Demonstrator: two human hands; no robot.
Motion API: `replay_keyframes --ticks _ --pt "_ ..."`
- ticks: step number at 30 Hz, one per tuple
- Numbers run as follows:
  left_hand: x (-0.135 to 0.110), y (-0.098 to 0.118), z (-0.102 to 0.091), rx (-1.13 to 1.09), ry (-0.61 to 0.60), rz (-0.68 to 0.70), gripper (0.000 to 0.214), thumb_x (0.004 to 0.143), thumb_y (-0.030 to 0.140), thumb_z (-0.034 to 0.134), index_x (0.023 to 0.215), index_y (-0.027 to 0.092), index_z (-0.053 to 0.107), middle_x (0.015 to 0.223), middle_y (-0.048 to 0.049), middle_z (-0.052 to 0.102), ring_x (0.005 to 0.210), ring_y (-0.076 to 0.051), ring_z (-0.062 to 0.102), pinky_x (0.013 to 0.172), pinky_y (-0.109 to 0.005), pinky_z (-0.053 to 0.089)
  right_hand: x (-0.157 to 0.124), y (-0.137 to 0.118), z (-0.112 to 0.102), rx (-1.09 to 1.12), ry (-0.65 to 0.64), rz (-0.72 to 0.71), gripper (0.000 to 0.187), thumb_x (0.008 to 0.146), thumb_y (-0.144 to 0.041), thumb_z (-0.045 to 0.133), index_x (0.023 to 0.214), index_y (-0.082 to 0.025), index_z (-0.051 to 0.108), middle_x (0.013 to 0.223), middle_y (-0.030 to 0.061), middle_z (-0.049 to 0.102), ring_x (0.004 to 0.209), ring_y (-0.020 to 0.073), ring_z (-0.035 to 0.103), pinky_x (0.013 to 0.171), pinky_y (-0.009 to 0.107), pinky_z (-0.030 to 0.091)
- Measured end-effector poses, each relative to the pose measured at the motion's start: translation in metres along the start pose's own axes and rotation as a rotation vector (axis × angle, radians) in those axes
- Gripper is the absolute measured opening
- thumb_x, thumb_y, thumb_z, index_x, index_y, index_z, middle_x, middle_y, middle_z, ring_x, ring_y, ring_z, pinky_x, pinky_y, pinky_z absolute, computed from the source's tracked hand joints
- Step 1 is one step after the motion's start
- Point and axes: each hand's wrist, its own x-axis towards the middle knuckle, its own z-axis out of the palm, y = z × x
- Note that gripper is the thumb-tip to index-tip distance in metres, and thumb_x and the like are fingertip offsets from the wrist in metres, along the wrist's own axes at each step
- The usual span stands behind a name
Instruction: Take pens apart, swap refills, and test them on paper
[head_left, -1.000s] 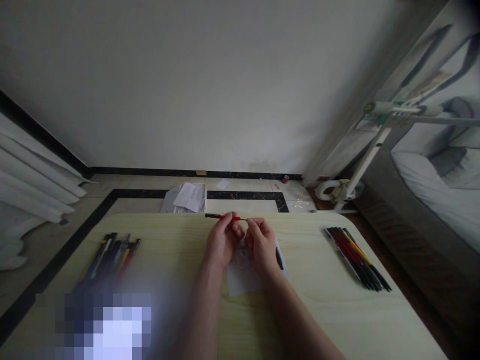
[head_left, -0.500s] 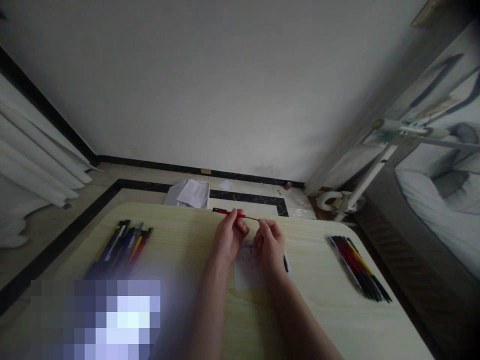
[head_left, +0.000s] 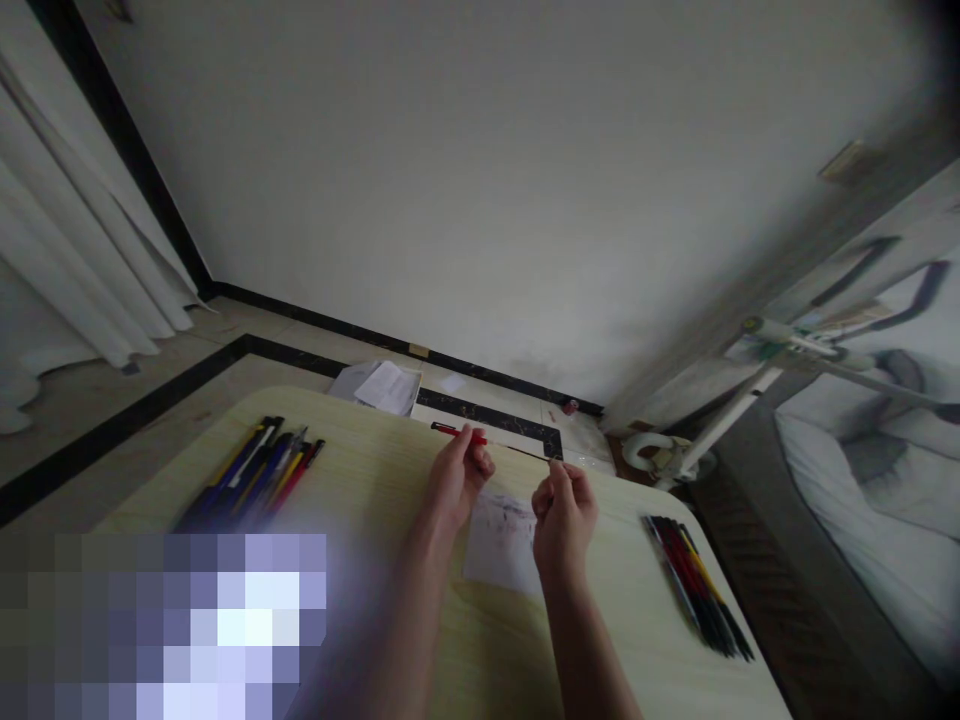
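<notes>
My left hand (head_left: 457, 480) is closed around a red pen barrel (head_left: 445, 429) with a black end, held level above the far part of the table. From the barrel's right end a thin dark refill (head_left: 525, 453) sticks out. My right hand (head_left: 566, 515) pinches the far end of this refill between thumb and fingers. Below and between the hands, a white sheet of paper (head_left: 499, 550) with scribbled marks lies on the table (head_left: 375, 460).
A bunch of blue, yellow and red pens (head_left: 262, 470) lies on the table's left. Several black, red and yellow pens (head_left: 697, 580) lie side by side on the right. Papers (head_left: 386, 387) are beyond the far edge, and a white metal frame (head_left: 727, 430) stands at right.
My right hand has moved right, away from my left hand, and a longer stretch of refill shows outside the barrel. The camera view has tilted.
</notes>
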Motion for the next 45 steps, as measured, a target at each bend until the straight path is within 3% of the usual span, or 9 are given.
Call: replay_keyframes --ticks 7,11,17,23,26,31,45 --pt "0.001 -0.003 -0.002 -0.057 -0.047 -0.050 0.020 0.070 0.028 0.064 0.081 0.012 0.058 0.054 0.0026 0.047 0.048 -0.006 0.045 0.048 -0.019 0.037 0.000 -0.007 -0.008 -0.004 -0.019 -0.006 0.019 0.073 -0.032 0.060 0.070 -0.019 0.047 0.042 -0.0112 0.036 0.031 0.0033 0.026 0.031 0.017 0.019" --pt "-0.003 0.001 -0.003 -0.064 -0.080 -0.085 0.016 0.072 0.027 0.061 0.069 0.013 0.054 0.045 0.0060 0.038 0.042 -0.005 0.037 0.044 -0.019 0.032 0.009 -0.008 -0.015 0.037 -0.056 0.002 0.017 0.074 -0.027 0.059 0.067 -0.018 0.046 0.042 -0.0108 0.037 0.032 0.0034 0.027 0.032 0.017 0.019" --pt "-0.006 0.013 -0.002 -0.063 -0.093 -0.071 0.017 0.072 0.027 0.057 0.062 0.015 0.052 0.042 0.0070 0.031 0.038 -0.006 0.032 0.042 -0.021 0.027 0.048 -0.041 -0.057 0.058 -0.121 -0.016 0.013 0.070 -0.020 0.059 0.063 -0.017 0.048 0.049 -0.0070 0.046 0.037 0.0036 0.035 0.034 0.016 0.023" --pt "-0.003 0.006 -0.002 -0.065 -0.095 -0.131 0.017 0.072 0.028 0.057 0.063 0.014 0.054 0.042 0.0062 0.033 0.039 -0.006 0.034 0.042 -0.022 0.027 0.043 -0.045 -0.088 -0.004 -0.184 0.062 0.015 0.069 -0.025 0.062 0.066 -0.016 0.050 0.069 0.0011 0.063 0.041 0.0048 0.044 0.035 0.018 0.028" --pt "-0.002 0.005 -0.003 -0.068 -0.085 -0.128 0.016 0.073 0.027 0.055 0.066 0.013 0.057 0.043 0.0054 0.035 0.040 -0.006 0.034 0.043 -0.022 0.028 0.038 -0.040 -0.092 0.004 -0.192 0.112 0.019 0.069 -0.026 0.063 0.067 -0.017 0.047 0.075 0.0029 0.066 0.041 0.0062 0.047 0.036 0.018 0.030" --pt "-0.003 0.007 -0.004 -0.056 -0.081 -0.124 0.019 0.075 0.028 0.053 0.068 0.012 0.059 0.043 0.0046 0.036 0.041 -0.007 0.034 0.043 -0.022 0.028 0.036 -0.034 -0.098 -0.020 -0.291 0.141 0.020 0.071 -0.027 0.062 0.069 -0.018 0.045 0.068 0.0002 0.064 0.037 0.0047 0.042 0.034 0.016 0.026" --pt "-0.001 0.005 -0.002 0.002 -0.068 -0.133 0.020 0.075 0.028 0.052 0.063 0.013 0.056 0.043 0.0044 0.035 0.040 -0.007 0.033 0.044 -0.023 0.027 0.020 -0.024 -0.088 -0.403 -0.482 0.177 0.023 0.075 -0.037 0.056 0.068 -0.016 0.049 0.055 -0.0036 0.052 0.037 0.0049 0.038 0.034 0.017 0.026"
